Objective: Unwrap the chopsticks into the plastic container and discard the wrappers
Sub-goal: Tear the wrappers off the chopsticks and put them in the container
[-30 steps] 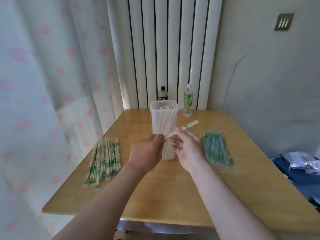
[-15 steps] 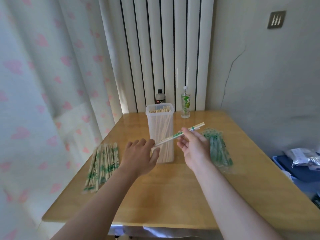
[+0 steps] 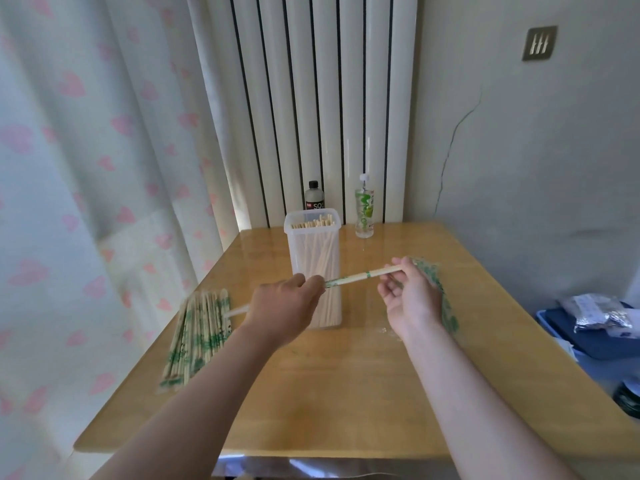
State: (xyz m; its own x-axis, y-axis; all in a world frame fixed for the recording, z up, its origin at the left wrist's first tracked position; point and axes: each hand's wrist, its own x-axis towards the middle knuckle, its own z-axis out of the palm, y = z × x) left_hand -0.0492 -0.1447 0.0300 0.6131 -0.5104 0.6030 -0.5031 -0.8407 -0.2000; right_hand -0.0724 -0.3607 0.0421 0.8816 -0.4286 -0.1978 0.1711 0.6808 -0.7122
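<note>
Wooden worktop (image 3: 346,393) by the radiator (image 3: 311,98) | we see left grip (image 3: 284,306) clenched on one end of the wrapped chopsticks (image 3: 349,278), right grip (image 3: 408,296) pinching the other | long axis runs grip to grip in front of the plastic container (image 3: 304,251) | left grip nearer it, we judge

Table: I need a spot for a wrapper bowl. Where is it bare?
Bare: the near half of the table, in front of the plastic container, though both forearms cross above it; the far right corner beyond the empty wrappers. Crowded: the middle, where left hand and right hand hold a chopstick pair, and the left edge with the wrapped chopsticks pile.
</note>
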